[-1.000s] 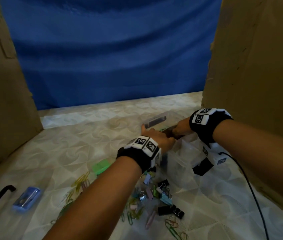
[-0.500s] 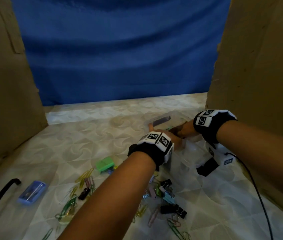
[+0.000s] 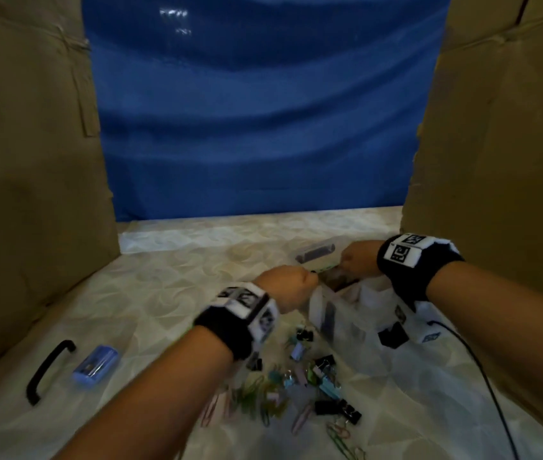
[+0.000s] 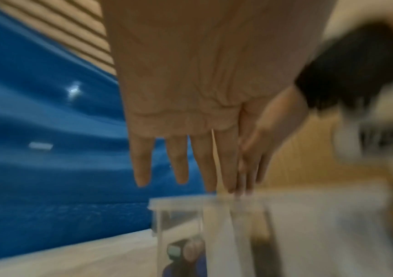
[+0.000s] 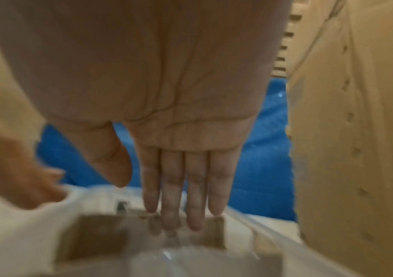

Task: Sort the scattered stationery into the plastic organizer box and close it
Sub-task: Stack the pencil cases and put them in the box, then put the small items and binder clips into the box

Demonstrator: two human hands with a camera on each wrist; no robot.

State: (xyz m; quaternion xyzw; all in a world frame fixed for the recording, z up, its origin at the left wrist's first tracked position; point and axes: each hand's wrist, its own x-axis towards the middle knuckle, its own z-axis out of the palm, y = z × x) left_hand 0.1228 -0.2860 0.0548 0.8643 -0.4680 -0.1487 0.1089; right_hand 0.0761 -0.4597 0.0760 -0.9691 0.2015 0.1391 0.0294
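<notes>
The clear plastic organizer box stands right of centre on the table, with dark items showing through its wall. My left hand is at its far left corner. In the left wrist view its fingers hang straight just above the box rim. My right hand is at the far edge. Its straight fingertips touch the clear plastic there. Neither hand grips anything. Loose binder clips and coloured paper clips lie in front of the box.
A blue stapler-like item and a black handle lie at the near left. A clear piece with a dark strip sits behind the box. Cardboard walls close both sides, blue cloth the back. A black cable runs at right.
My left hand has drawn left and nearer, away from the right hand. The green item seen earlier is now hidden behind my left forearm. The view has tilted up.
</notes>
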